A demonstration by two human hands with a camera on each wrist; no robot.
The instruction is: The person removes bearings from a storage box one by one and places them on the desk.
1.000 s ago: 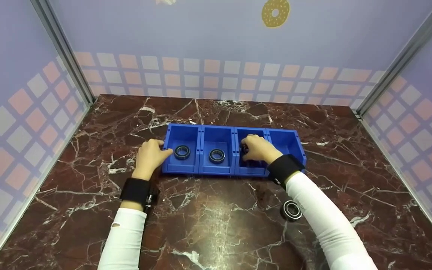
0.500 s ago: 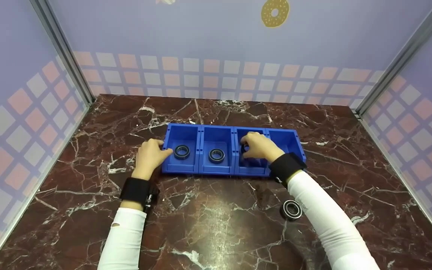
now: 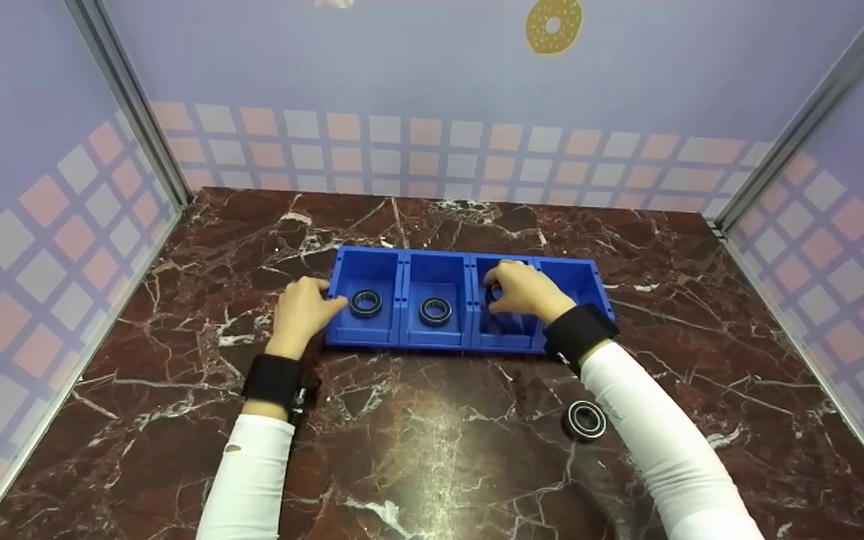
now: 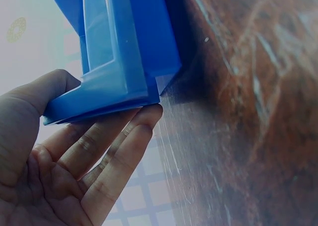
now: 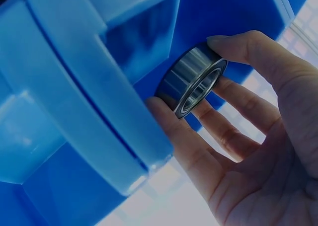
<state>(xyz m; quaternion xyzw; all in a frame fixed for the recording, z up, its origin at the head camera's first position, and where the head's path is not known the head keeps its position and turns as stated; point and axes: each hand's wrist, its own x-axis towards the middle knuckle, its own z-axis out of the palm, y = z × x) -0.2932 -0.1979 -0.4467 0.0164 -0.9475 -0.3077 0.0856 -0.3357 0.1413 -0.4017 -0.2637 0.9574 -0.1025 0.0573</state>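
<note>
A row of joined blue bins point(image 3: 436, 339) sits on the marble-patterned table. My left hand point(image 3: 301, 313) holds the row's left end, thumb at the rim; in the left wrist view its fingers lie along the outside of the blue wall point(image 4: 119, 77). Inside the third bin from the left, my right hand point(image 3: 523, 291) pinches a ball bearing point(image 5: 191, 79) between thumb and fingers, shown tilted in the right wrist view. In the head view the hand mostly hides it. One bearing point(image 3: 366, 315) lies in the leftmost bin and another point(image 3: 436, 322) in the second.
A further bearing point(image 3: 586, 421) lies on the table point(image 3: 432, 450) in front of the bins, beside the right sleeve point(image 3: 664, 442). Purple panels with a pink and white check pattern point(image 3: 424, 135) enclose the table at the back and sides.
My right hand has shifted slightly up and to the right inside the third bin, with the bearing in its fingers. The left hand stays at the bin's left end.
</note>
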